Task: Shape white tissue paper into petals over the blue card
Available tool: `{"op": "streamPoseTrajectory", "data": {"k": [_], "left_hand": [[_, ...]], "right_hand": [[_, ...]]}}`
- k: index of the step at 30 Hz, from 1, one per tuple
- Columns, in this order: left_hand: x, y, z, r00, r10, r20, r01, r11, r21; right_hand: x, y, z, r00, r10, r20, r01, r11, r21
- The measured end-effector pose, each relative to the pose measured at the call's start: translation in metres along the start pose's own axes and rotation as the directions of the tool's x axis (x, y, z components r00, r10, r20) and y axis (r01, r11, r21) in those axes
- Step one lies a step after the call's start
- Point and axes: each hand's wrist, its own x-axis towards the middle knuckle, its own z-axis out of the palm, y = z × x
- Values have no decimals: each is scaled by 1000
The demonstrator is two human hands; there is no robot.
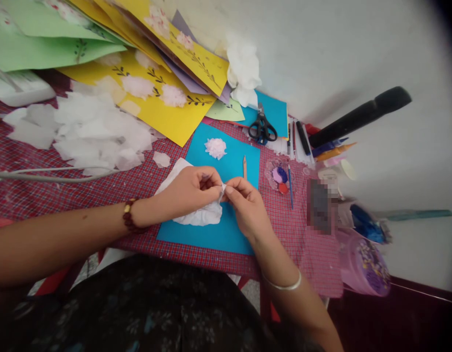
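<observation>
Over a blue sheet of paper [207, 239], my left hand [189, 190] and my right hand [247, 203] meet fingertip to fingertip. Both are closed in a pinch on a small piece of white tissue paper [223, 187], mostly hidden by the fingers. A crumpled white cloth or tissue [202, 216] lies on the sheet under my left hand. Beyond my fingers, a pale pink-white paper flower [216, 148] rests on the blue sheet. A pencil [245, 166] lies just past my right hand.
Cut tissue pieces [97, 127] are heaped at left, below yellow sheets [167, 120] with paper flowers. Black scissors [262, 128] lie at the back. To the right are a paint dish [280, 177], a paintbrush [290, 188] and a pink tub [361, 264]. A cable [57, 177] crosses the left side.
</observation>
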Motion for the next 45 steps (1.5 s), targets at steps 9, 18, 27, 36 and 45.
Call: {"op": "streamPoseTrajectory", "data": {"k": [9,18,27,36,45], "left_hand": [[1,0,-2,1000,-9,-22,9,1000,-5],[0,2,-3,1000,-25,-16,24,999,-29],[-2,4,-1,999,-28,40,31,996,-87],[4,11,-20,1000,-25,-15,17,926,-377],[10,25,-45,984,92,-155,-165,810,-563]], "right_hand": [[4,-1,-4,998,47,-48,-45,998,48],[6,3,-7,999,7,-37,-3,996,92],[2,0,-1,994,-107,-38,103,992,-77],[12,1,-15,978,-158,-134,139,980,-141],[21,3,-27,972,-182,-151,132,948,-290]]}}
